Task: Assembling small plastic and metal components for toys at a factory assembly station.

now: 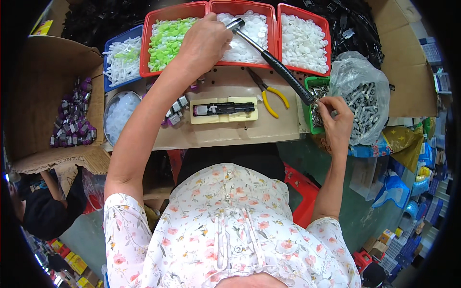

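Observation:
My left hand point(205, 42) reaches over the far red bins, fingers curled and fingertips hidden beneath it. Close beside those fingers is the metal head of a hammer point(273, 61), which lies slantwise across the bins with its black grip toward the green tray point(309, 122). At that tray of small metal pins, my right hand point(336, 120) has thumb and forefinger pinched together near the grip's end; what they hold is too small to make out. Between my arms, a cream block point(224, 121) holds a long black part point(230, 109). Yellow-handled pliers point(271, 98) lie beyond it.
Red bins hold green-and-white caps point(165, 41), white discs point(252, 45) and white pieces point(302, 43). A blue bin point(108, 81) and a round bowl point(120, 115) stand left, near a carton of purple parts point(72, 120). A clear bag point(367, 96) of grey parts sits right.

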The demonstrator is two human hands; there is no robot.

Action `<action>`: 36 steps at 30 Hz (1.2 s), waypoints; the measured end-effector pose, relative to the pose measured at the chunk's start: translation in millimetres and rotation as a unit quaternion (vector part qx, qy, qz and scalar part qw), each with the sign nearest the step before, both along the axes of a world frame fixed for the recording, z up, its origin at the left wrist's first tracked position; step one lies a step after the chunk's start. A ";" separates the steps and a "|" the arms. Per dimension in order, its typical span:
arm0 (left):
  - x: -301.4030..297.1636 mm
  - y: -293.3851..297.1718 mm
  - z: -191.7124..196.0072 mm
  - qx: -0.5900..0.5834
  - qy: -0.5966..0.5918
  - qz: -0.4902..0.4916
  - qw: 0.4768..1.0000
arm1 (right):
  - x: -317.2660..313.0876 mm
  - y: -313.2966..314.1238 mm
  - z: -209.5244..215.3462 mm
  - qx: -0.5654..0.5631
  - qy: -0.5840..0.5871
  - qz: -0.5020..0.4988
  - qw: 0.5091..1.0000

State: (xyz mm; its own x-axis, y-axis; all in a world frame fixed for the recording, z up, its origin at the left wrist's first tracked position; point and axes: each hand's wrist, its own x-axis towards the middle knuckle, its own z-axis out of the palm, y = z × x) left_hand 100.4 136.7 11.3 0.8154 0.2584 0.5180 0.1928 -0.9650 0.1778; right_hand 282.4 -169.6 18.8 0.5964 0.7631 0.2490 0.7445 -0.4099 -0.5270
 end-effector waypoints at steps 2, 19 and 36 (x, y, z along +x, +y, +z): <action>-4.1 -4.3 4.3 -0.065 -0.034 0.006 0.997 | -2.6 -0.1 3.2 0.036 -0.006 -0.004 0.999; -18.1 -35.0 13.1 -0.402 -0.112 0.070 0.906 | -74.5 95.7 19.9 0.179 0.133 0.124 0.967; -58.1 -90.6 13.1 -0.453 -0.202 0.034 0.868 | -99.2 115.9 16.8 0.161 0.201 0.196 0.946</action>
State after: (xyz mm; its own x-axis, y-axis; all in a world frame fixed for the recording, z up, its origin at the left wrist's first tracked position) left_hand 42.3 46.1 24.3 0.5806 0.7497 0.3177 -0.0108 -0.3831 0.9236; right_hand 183.2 -53.7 35.6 0.3784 0.8686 0.3198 0.5189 0.0870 -0.8504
